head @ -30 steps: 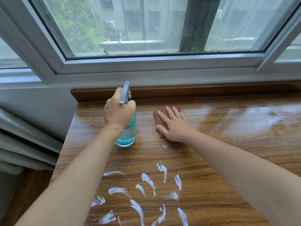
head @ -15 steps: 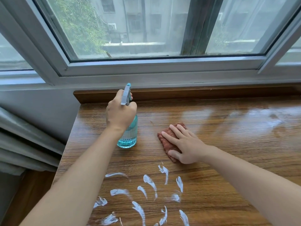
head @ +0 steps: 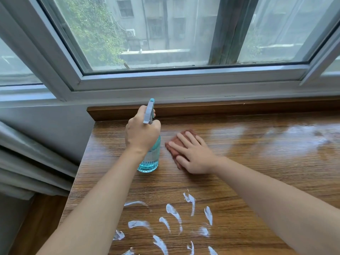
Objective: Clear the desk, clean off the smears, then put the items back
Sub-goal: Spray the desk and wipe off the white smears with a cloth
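Note:
A blue ribbed spray bottle point(head: 150, 159) stands upright on the wooden desk point(head: 257, 172) near its back left corner. My left hand point(head: 141, 135) is wrapped around the bottle's neck, under the grey trigger head. Just to the right, my right hand point(head: 193, 155) lies flat, fingers spread, pressing a folded reddish-brown cloth point(head: 173, 146) onto the desk. Several white smears point(head: 173, 218) streak the wood in front of both hands, toward me.
A raised wooden ledge point(head: 220, 107) runs along the desk's back under the window frame point(head: 184, 80). A grey curtain point(head: 27, 162) hangs left of the desk's left edge. Glare shines on the wood at the right.
My right hand slid the cloth toward me and right, then back toward the bottle. My left hand kept its grip on the standing bottle.

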`<state>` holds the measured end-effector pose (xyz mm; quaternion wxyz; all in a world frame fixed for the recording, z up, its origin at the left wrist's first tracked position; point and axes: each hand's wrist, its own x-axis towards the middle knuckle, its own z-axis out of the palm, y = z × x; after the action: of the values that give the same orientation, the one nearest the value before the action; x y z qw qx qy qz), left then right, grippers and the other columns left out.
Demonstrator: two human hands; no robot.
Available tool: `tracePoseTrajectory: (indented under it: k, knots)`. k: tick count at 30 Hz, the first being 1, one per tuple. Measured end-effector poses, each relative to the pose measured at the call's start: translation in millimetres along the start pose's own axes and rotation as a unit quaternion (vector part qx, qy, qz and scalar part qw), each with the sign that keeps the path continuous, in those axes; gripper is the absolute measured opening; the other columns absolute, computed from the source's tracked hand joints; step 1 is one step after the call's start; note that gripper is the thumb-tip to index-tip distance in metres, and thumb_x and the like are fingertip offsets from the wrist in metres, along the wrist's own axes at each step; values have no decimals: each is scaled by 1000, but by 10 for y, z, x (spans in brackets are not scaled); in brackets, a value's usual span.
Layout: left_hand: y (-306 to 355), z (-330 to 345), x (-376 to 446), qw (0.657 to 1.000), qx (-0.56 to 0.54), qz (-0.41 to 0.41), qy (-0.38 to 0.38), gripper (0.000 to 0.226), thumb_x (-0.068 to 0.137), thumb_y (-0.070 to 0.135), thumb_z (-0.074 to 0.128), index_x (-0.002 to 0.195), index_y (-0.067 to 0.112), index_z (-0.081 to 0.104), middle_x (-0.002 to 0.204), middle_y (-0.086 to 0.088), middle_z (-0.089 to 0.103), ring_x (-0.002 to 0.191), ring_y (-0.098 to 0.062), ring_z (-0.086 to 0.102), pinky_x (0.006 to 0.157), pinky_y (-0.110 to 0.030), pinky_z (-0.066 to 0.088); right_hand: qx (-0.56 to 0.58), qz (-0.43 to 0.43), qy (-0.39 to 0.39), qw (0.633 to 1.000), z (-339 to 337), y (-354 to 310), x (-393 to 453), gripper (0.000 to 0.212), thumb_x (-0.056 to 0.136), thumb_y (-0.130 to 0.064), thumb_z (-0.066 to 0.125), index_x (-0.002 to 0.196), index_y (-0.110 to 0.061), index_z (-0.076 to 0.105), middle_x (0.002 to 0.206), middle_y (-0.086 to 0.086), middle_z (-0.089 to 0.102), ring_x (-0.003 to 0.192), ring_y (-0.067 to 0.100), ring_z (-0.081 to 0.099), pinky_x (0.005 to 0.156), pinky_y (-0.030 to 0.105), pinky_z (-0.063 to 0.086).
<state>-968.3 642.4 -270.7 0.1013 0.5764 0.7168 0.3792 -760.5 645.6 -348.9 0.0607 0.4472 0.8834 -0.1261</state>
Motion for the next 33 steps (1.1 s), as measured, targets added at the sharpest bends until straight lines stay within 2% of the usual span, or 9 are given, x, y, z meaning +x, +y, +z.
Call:
tracePoseTrajectory:
  k: [4, 10, 13, 17, 19, 21, 25, 29, 33]
  knots:
    - [-44, -27, -1, 1000, -29, -3, 2, 22, 78, 18, 54, 99, 21, 60, 66, 4, 57, 60, -27, 56, 57, -30, 37, -20, -32, -25, 999, 47, 293, -525, 64, 101, -66, 23, 158, -53, -2, 171, -8, -10, 157, 20, -14, 125, 42, -5]
    - [-44, -29, -1, 1000, -23, 4, -2, 21, 83, 9, 61, 101, 21, 60, 67, 6, 56, 61, -25, 58, 57, -32, 45, 33, 150, 18, 988, -31, 150, 258, 65, 100, -58, 21, 161, -42, 5, 172, 6, -3, 156, 33, -9, 124, 52, 1]
    - [-20, -19, 14, 1000, -8, 1, -5, 19, 83, 10, 60, 99, 21, 58, 67, 7, 55, 62, -26, 57, 58, -32, 41, 49, 183, 18, 982, -83, -16, 601, 64, 100, -56, 21, 160, -44, 5, 172, 6, -4, 156, 34, -10, 123, 55, -1]
    - [8, -34, 14, 1000, 2, 7, -15, 15, 84, 13, 58, 97, 19, 58, 68, 4, 56, 65, -30, 58, 60, -36, 47, 12, 86, -14, 996, -65, 48, 337, 59, 103, -57, 21, 159, -51, 2, 172, 0, -8, 157, 28, -12, 124, 50, -4]
    - [20, -55, 11, 1000, -1, 6, -19, 14, 86, 12, 59, 98, 18, 59, 70, 3, 58, 67, -30, 59, 60, -35, 45, -3, 25, -34, 999, -26, 189, -70, 59, 104, -59, 22, 158, -54, -2, 171, -4, -13, 157, 24, -16, 124, 44, -9]
    - [25, -78, 4, 1000, -9, 4, -21, 14, 87, 11, 59, 99, 18, 59, 72, 5, 58, 69, -28, 59, 61, -33, 40, -11, 13, -41, 999, 48, 319, -540, 60, 102, -63, 19, 156, -57, -6, 170, -7, -17, 156, 22, -20, 122, 40, -12]
    - [23, -94, -19, 999, -19, 14, -30, 12, 89, 11, 59, 99, 19, 57, 71, 11, 54, 71, -28, 57, 63, -33, 39, 14, 145, -28, 989, 190, 443, -1163, 65, 90, -68, 4, 154, -59, -7, 169, -7, -17, 156, 20, -19, 125, 41, -7]
    - [49, -70, -49, 998, -7, 49, -50, 11, 88, 12, 58, 99, 16, 56, 69, 4, 56, 68, -31, 57, 61, -36, 41, 60, 293, 1, 954, 261, 202, -1121, 59, 105, -46, 24, 159, -51, -1, 171, 0, -12, 157, 25, -14, 125, 45, -5]
    - [164, -97, -87, 994, 10, 55, -89, 15, 90, 13, 57, 104, 17, 56, 73, 0, 60, 69, -32, 58, 65, -35, 38, 90, 261, -11, 961, 280, -62, -1175, 64, 104, -37, 30, 159, -51, 1, 171, -2, -15, 156, 25, -17, 124, 46, -8]
